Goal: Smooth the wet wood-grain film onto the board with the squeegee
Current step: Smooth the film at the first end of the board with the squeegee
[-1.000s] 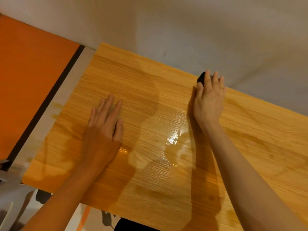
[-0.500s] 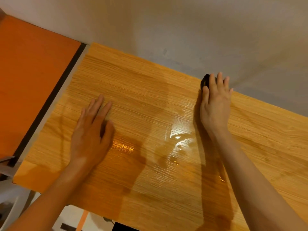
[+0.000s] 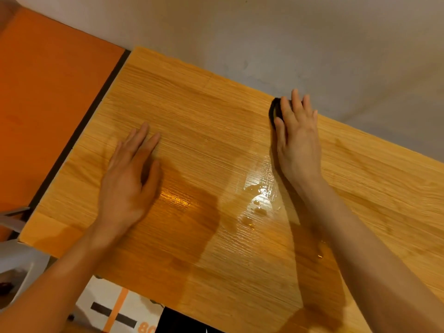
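A light wood-grain film (image 3: 204, 131) covers the board that fills most of the view, and it is glossy with water. Small puddles and drops (image 3: 255, 203) shine near the middle. My right hand (image 3: 298, 140) presses a black squeegee (image 3: 274, 111) onto the film close to the board's far edge; only the tool's left end shows past my fingers. My left hand (image 3: 129, 179) lies flat on the film at the left, fingers together and pointing away from me, holding nothing.
A grey wall (image 3: 288, 39) runs right behind the board's far edge. An orange panel (image 3: 48, 104) with a dark strip borders the board on the left. White paper with orange and black print (image 3: 115, 311) lies below the near edge.
My right hand with the squeegee has stayed near the far edge, shifting slightly right. My left hand has slid a little toward the left on the film. The view has shifted slightly.
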Motion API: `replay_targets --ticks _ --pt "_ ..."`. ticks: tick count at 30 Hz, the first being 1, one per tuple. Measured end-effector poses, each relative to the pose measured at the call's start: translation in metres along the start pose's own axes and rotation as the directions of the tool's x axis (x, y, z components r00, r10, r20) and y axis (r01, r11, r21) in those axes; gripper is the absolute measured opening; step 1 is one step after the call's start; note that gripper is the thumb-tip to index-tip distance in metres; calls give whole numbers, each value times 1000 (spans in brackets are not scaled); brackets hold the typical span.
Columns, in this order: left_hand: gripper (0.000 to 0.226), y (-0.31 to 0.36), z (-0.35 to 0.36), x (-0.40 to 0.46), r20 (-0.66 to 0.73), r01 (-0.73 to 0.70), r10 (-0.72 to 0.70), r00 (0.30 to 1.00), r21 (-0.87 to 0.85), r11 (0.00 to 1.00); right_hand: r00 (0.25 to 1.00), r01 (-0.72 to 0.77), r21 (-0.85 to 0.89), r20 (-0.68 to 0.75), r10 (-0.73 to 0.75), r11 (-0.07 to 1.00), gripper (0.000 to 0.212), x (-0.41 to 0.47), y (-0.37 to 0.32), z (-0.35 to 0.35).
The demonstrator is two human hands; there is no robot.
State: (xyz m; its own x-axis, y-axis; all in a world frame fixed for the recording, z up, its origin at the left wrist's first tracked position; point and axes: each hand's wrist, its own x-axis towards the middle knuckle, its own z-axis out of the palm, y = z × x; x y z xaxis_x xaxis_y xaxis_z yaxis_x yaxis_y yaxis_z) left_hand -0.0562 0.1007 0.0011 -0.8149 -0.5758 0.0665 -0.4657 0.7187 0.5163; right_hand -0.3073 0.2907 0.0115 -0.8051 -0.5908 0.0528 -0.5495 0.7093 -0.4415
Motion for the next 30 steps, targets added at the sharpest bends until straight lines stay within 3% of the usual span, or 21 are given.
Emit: replay_targets --ticks 4,8,12,17,20,24,27,30 --pt "52 -1 -1 -1 2 -4 4 1000 24 1000 1000 24 54 -14 -23 998 46 -43 -15 5" --pt "48 -1 0 -1 -19 -4 4 1000 -4 1000 987 127 25 99 -129 992 47 -138 -27 -6" --pt "49 -3 2 0 -25 -34 34 999 3 999 972 208 -55 125 -200 977 46 -100 -19 -9" --pt "50 -6 3 -1 -13 -30 30 999 1 1000 1000 30 -47 -9 -30 998 44 11 -22 13" --pt "52 -6 1 0 1 -24 24 1000 -1 1000 999 -12 -26 -40 11 1000 44 -31 -37 19" --pt "52 -4 3 1 -33 -32 32 999 4 999 999 19 -17 40 -18 1000 45 -139 -61 11" --pt "51 -4 4 1 -55 -44 40 998 -63 997 998 34 -61 62 -30 998 45 -131 -63 11" --pt "51 -11 -7 -2 13 -90 94 996 -167 982 997 -62 -80 -40 59 995 45 -82 -72 20"
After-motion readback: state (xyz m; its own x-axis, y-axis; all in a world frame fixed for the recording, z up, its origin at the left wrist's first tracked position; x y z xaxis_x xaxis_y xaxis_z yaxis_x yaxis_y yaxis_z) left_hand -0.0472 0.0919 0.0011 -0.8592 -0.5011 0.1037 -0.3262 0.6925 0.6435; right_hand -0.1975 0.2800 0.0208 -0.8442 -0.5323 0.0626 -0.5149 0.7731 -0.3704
